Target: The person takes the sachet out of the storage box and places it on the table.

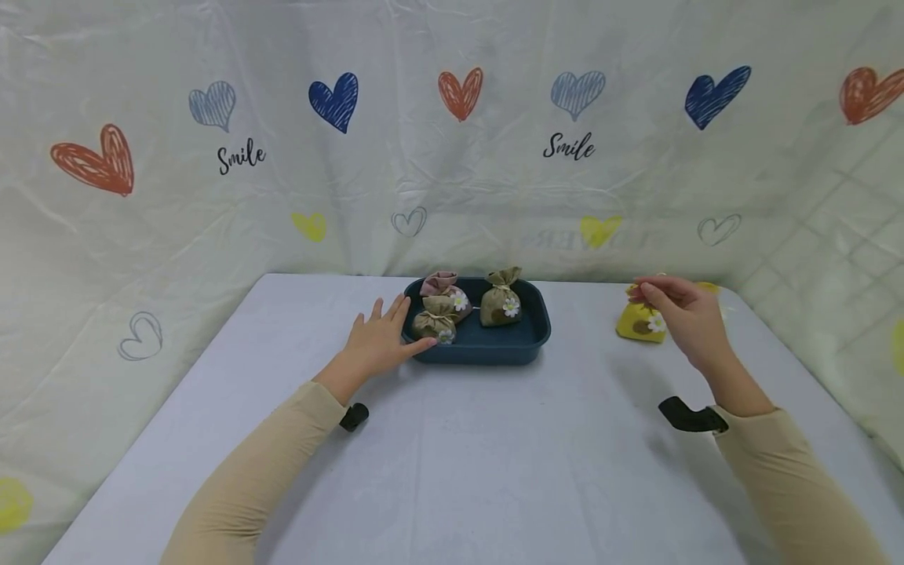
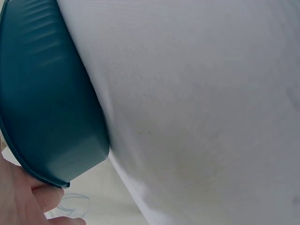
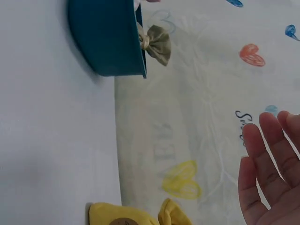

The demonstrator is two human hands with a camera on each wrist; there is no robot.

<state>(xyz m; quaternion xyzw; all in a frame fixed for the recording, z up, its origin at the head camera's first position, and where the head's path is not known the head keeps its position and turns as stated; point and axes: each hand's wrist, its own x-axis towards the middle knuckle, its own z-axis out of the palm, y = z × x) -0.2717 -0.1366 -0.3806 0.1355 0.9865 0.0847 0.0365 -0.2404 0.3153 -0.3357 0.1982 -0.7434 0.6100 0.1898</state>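
My left hand [image 1: 381,343] touches the left end of a dark teal tray [image 1: 487,355], its fingers spread along the rim and its thumb across the front corner. Inside the tray sit a pink cloth pouch [image 1: 462,298] and two tan ones, a front-left pouch [image 1: 428,322] and a right-hand pouch [image 1: 498,306], each with a white flower. My right hand [image 1: 688,318] is raised beside a yellow cloth pouch [image 1: 639,323] on the table. In the right wrist view its fingers [image 3: 272,171] are relaxed, apart from the yellow pouch [image 3: 110,213], holding nothing.
A white-covered table [image 1: 487,455] carries the tray and the yellow pouch. Behind it hangs a pale backdrop [image 1: 452,173] printed with hearts and words. Another bit of yellow [image 1: 708,288] shows behind my right hand, mostly hidden.
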